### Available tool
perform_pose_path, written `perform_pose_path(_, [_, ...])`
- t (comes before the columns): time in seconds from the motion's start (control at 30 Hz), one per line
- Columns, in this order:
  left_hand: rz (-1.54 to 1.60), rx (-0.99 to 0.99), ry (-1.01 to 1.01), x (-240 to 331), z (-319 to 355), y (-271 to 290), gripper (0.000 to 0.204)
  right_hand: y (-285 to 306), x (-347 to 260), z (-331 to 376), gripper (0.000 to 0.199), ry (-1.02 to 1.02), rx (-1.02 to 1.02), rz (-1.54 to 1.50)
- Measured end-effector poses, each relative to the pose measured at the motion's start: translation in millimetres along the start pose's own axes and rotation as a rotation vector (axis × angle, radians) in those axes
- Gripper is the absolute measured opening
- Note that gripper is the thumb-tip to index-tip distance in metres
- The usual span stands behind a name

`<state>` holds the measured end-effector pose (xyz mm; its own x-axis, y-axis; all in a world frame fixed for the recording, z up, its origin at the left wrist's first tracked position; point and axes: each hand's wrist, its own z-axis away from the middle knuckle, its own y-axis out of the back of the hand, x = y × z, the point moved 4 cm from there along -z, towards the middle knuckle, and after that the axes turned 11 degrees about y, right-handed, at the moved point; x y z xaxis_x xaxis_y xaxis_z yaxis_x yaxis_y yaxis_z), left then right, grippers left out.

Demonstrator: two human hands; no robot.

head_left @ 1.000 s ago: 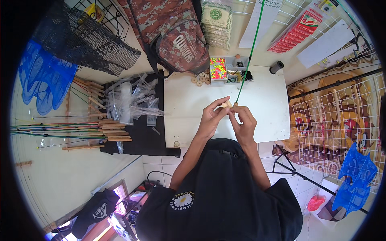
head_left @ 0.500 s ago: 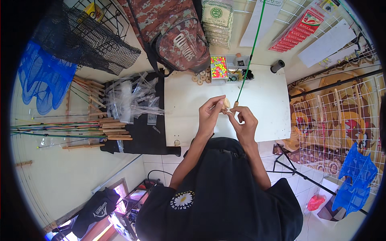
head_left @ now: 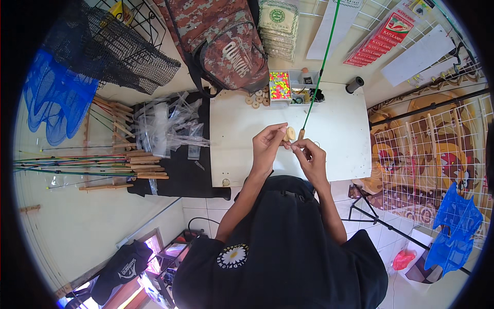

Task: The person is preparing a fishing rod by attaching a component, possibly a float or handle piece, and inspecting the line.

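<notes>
My left hand [head_left: 266, 148] pinches a small round pale wooden spool [head_left: 290, 134] between thumb and fingers, above the white table. Close beside it, my right hand [head_left: 312, 162] has its thumb and forefinger pressed together near the spool's lower side; whatever they hold is too small to make out. Just beyond the right fingers is the wooden handle [head_left: 301, 134] of a thin green fishing rod [head_left: 329, 47], which slants up and away. Whether the right hand touches that handle cannot be told. A faint thin loop shows beside the right fingers.
On the white table [head_left: 239, 159] stand a divided tray with bright beads [head_left: 280, 86], several wooden rings [head_left: 256, 100] and a dark cylinder [head_left: 354, 85]. Rods with wooden handles [head_left: 146, 167] and clear plastic sleeves [head_left: 167, 129] lie at left. A camouflage backpack [head_left: 226, 51] hangs behind.
My right hand has shifted slightly left and nearer to me, its fingertips closer to the left hand. The spool has turned a little in the left fingers. The rod stays in place.
</notes>
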<state>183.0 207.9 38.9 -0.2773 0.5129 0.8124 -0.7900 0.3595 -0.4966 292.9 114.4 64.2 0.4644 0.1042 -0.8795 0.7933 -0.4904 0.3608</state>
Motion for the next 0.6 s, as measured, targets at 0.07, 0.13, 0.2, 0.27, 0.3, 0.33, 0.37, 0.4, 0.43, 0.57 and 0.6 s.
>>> perform_pose_path(0.07, [-0.049,-0.045,-0.006,0,2,0,0.024,-2,16,2,0.009,-0.132,-0.084,-0.063])
perform_pose_path(0.13, [-0.069,-0.076,-0.005,3,4,-4,0.024,-2,35,1,0.01,-0.144,-0.088,-0.112])
perform_pose_path(0.2, [-0.087,-0.109,-0.004,3,5,-7,0.023,0,49,-5,0.009,-0.09,-0.155,-0.183])
perform_pose_path(0.27, [-0.143,-0.113,0.034,-2,7,-8,0.022,6,56,-19,0.009,-0.083,-0.2,-0.134])
perform_pose_path(0.3, [-0.142,-0.115,0.036,-3,7,-7,0.022,9,49,-27,0.009,-0.073,-0.259,-0.082])
perform_pose_path(0.33, [-0.166,-0.104,0.029,-4,8,-6,0.022,13,41,-36,0.009,-0.061,-0.317,-0.031])
perform_pose_path(0.37, [-0.191,-0.095,0.023,-5,9,-7,0.022,17,30,-44,0.01,-0.069,-0.364,0.002])
perform_pose_path(0.4, [-0.192,-0.099,0.023,-5,9,-7,0.022,20,22,-51,0.011,-0.071,-0.394,0.018])
perform_pose_path(0.43, [-0.197,-0.072,0.004,-4,10,-7,0.023,22,20,-56,0.011,-0.067,-0.406,0.025])
perform_pose_path(0.57, [-0.241,0.017,-0.074,1,13,-6,0.023,24,9,-71,0.014,0.005,-0.43,0.169])
perform_pose_path(0.6, [-0.241,0.018,-0.076,1,13,-6,0.023,23,8,-72,0.014,0.007,-0.431,0.169])
